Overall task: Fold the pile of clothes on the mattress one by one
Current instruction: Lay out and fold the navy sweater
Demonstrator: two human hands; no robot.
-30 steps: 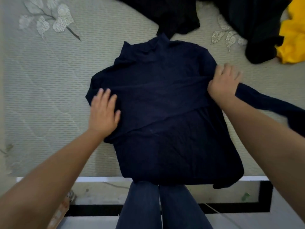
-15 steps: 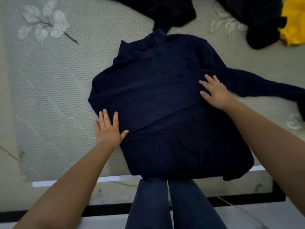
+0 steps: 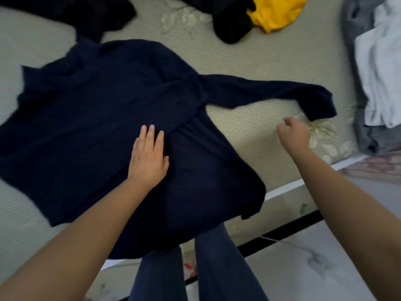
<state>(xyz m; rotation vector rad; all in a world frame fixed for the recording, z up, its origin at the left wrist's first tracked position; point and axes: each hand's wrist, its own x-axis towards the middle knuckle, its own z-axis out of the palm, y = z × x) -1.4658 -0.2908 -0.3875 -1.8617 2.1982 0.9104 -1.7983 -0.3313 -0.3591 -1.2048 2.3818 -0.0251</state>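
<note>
Left hand [image 3: 148,158] flat on the navy sweater [image 3: 91,118] spread over the mattress [image 3: 249,59]; right hand [image 3: 294,132] loosely curled, empty, near the outstretched sleeve [image 3: 271,94] (yellow garment [image 3: 277,11], white clothes [image 3: 382,68] lie beyond).

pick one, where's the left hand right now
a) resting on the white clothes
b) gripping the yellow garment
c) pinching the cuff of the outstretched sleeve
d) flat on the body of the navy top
d: the left hand lies with straight fingers on the body of the navy top, while the outstretched sleeve runs off toward the right hand.
</note>
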